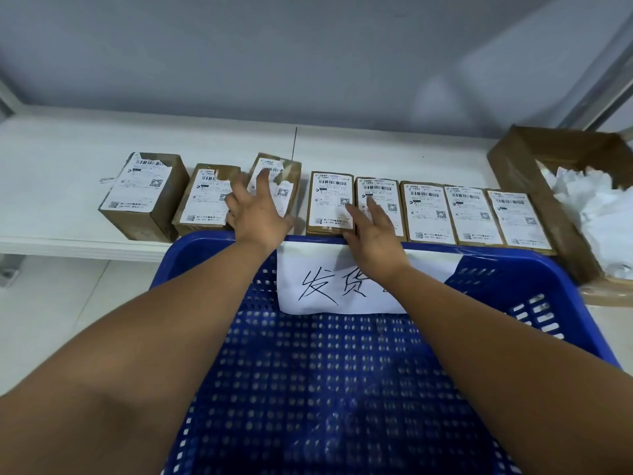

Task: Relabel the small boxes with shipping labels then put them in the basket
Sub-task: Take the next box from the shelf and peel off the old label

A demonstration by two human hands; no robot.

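Boxes [428,210] at the table's [376,152] front edge
Left hand [257,210] spread loose on tilted box [290,178]; right hand [375,234] flat on labelled box [385,195].

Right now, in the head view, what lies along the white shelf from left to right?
Torn-label box, second box, third box, fourth box, fifth box, sixth box, seventh box, eighth box, open carton holding white paper. The left hand and right hand overlap boxes, so are omitted.
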